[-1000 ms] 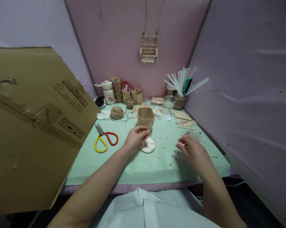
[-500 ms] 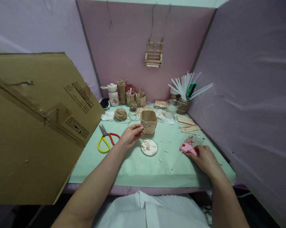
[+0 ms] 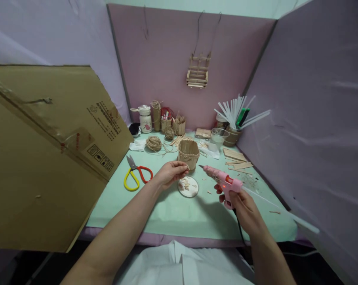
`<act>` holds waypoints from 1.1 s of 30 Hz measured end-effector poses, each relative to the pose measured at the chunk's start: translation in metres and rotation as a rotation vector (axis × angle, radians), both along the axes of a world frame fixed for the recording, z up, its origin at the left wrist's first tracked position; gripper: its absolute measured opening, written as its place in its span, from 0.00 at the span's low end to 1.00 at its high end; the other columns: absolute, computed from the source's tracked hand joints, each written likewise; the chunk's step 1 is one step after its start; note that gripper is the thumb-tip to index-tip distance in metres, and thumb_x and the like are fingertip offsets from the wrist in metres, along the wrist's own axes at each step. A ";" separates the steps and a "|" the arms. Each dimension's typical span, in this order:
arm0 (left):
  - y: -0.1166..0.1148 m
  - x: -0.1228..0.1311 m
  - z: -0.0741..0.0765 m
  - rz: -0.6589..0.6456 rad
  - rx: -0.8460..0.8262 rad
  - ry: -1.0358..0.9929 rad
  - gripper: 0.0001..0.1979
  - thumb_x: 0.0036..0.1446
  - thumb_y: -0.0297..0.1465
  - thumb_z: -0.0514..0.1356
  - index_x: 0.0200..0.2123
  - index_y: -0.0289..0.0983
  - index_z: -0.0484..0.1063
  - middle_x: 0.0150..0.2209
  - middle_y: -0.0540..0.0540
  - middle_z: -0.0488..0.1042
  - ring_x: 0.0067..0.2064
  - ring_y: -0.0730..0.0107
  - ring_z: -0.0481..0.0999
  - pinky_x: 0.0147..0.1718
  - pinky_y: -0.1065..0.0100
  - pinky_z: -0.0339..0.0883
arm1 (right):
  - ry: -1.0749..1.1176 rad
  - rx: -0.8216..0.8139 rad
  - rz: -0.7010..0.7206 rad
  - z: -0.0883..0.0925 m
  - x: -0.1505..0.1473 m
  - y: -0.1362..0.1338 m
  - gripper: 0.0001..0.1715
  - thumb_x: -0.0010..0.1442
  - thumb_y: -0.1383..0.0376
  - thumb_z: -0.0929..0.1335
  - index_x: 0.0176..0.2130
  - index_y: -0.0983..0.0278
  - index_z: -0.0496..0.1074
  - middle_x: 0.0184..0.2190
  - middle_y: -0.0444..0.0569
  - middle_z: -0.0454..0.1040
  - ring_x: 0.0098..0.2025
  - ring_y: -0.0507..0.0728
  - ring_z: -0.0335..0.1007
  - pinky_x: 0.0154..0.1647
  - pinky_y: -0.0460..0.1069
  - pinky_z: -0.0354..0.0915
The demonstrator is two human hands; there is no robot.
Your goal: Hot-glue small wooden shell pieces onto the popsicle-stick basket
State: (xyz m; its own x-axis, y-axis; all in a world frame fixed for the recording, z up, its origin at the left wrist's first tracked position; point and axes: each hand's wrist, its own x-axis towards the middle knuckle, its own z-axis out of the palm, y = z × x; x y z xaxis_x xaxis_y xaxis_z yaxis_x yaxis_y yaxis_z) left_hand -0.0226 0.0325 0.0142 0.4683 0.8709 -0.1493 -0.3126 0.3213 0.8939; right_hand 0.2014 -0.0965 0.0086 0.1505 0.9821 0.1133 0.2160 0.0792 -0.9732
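My right hand is wrapped round the handle of a pink hot glue gun, raised off the table with its nozzle pointing left and a glue stick out of its back. Between the fingertips of my left hand is a small pale wooden piece, pinched. Just behind that hand stands a small wooden-stick basket with a braided rim. A round white lid or dish with several small wood pieces lies in front of the basket.
Yellow-and-red scissors lie left. A twine ball, a white bottle and stick holders stand behind. Glue sticks, a plastic cup and flat wood sticks are right. A cardboard sheet leans at left.
My right hand has lifted the glue gun from the table and turned its nozzle towards my left hand. My left hand keeps its pinch near the basket. The view has shifted slightly.
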 end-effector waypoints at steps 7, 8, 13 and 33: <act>-0.002 0.002 0.000 -0.017 0.036 0.048 0.16 0.37 0.34 0.73 0.29 0.32 0.75 0.28 0.47 0.74 0.30 0.77 0.71 0.32 0.73 0.63 | -0.060 0.067 0.023 -0.006 -0.014 0.001 0.28 0.61 0.45 0.61 0.40 0.64 0.74 0.28 0.48 0.71 0.27 0.53 0.63 0.26 0.46 0.60; -0.002 0.002 -0.001 -0.018 0.038 0.057 0.16 0.37 0.34 0.73 0.29 0.32 0.75 0.27 0.47 0.74 0.30 0.77 0.70 0.32 0.73 0.62 | -0.062 0.070 0.027 -0.008 -0.014 0.000 0.28 0.61 0.45 0.60 0.40 0.64 0.74 0.28 0.48 0.71 0.27 0.53 0.62 0.26 0.46 0.60; -0.003 0.003 0.000 -0.010 0.011 0.079 0.17 0.34 0.35 0.74 0.28 0.33 0.75 0.28 0.48 0.73 0.30 0.76 0.70 0.31 0.72 0.61 | -0.067 0.066 0.018 -0.012 -0.014 -0.001 0.27 0.62 0.46 0.60 0.40 0.63 0.73 0.29 0.48 0.71 0.28 0.53 0.63 0.26 0.46 0.60; -0.003 0.004 -0.001 -0.007 0.009 0.092 0.19 0.31 0.35 0.74 0.28 0.33 0.76 0.30 0.47 0.73 0.33 0.75 0.70 0.32 0.71 0.61 | -0.097 0.034 0.005 -0.014 -0.014 0.000 0.27 0.63 0.45 0.59 0.40 0.62 0.72 0.32 0.49 0.72 0.30 0.53 0.65 0.26 0.46 0.61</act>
